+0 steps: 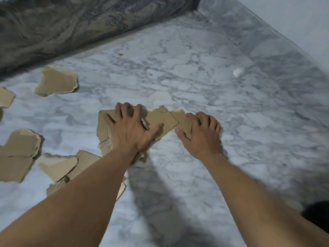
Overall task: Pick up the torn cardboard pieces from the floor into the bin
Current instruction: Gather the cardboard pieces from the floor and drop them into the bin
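Note:
Several torn brown cardboard pieces lie on the marble floor. My left hand presses down with spread, slightly curled fingers on a large cardboard piece in the middle. My right hand rests on a smaller cardboard piece that overlaps another one between the hands. More pieces lie at far left, at left and under my left forearm. No bin is in view.
A dark patterned rug or mattress edge runs along the top left. A marble skirting and pale wall rise at the right. A small white scrap and a tiny brown crumb lie on the floor. A dark object sits at bottom right.

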`<state>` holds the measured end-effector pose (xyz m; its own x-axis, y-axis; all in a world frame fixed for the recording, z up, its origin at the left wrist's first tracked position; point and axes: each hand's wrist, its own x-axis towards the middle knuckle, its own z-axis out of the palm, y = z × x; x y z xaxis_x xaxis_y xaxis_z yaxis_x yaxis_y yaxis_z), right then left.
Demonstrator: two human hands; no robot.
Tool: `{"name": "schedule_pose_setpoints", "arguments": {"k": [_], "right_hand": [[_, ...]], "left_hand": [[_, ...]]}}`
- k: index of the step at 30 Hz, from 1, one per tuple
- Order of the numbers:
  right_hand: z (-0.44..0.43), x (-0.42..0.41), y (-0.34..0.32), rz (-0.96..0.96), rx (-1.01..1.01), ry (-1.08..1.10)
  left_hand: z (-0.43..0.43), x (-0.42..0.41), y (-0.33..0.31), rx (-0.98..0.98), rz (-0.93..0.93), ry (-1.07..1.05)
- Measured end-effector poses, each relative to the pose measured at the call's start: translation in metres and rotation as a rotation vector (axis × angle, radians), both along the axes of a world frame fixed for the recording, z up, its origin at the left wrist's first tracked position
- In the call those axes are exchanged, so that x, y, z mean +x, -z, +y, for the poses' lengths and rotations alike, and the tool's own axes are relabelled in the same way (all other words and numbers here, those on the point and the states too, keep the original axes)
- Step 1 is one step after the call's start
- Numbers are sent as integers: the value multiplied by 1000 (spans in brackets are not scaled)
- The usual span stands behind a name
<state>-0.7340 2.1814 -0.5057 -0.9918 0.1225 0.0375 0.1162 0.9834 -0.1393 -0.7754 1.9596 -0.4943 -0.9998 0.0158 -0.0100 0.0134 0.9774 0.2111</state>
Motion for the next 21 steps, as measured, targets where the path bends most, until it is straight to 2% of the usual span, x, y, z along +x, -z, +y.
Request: {"name": "schedule_pose_setpoints", "arguments": {"k": [4,9,13,17,21], "right_hand": [[-5,1,1,49,32,65],[-6,3,0,130,27,11],[-8,4,-6,53,-26,21],[-10,20,-18,-55,-88,88],[-5,51,-36,-152,-123,44]], "left_hand": [[1,-4,0,-43,11,24],[6,-6,3,-62,54,35],[7,-5,3,-22,69,102],[6,3,-8,45,-102,186],[7,24,-19,38,-151,302]]}}
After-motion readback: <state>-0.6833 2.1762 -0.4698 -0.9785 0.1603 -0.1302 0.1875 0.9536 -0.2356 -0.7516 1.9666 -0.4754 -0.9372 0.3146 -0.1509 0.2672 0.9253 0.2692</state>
